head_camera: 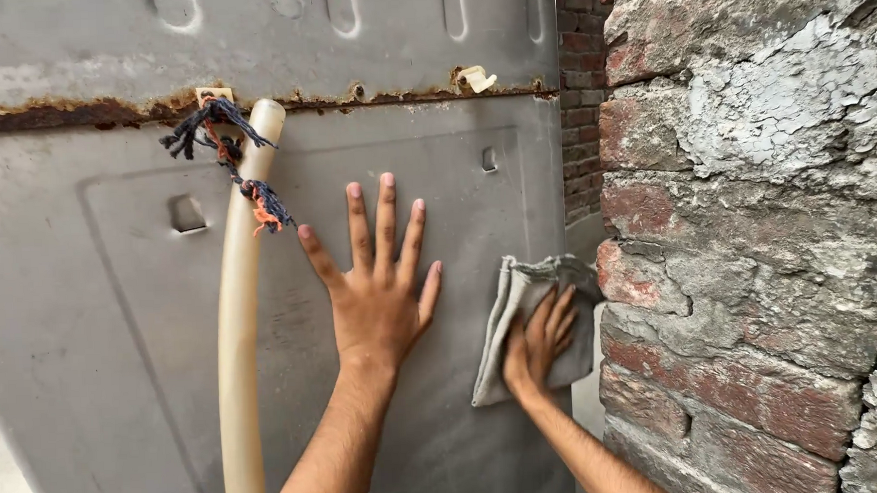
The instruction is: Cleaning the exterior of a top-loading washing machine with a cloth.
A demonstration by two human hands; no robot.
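The brick wall [749, 236] is crowding the right hand [539, 345] at three o'clock, while bare grey panel [103, 365] is lying open at nine o'clock past the left hand [377, 297], up to the cream hose [240, 351].

L hand [377, 297] flat, fingers [386, 224] splayed, pointing up; R hand [539, 345] pressed flat, fingers together; both forearms angled up.

Hose [237, 331] left of left hand [377, 288]; cloth [529, 321] under right hand [539, 345], brick wall [750, 265] beside.
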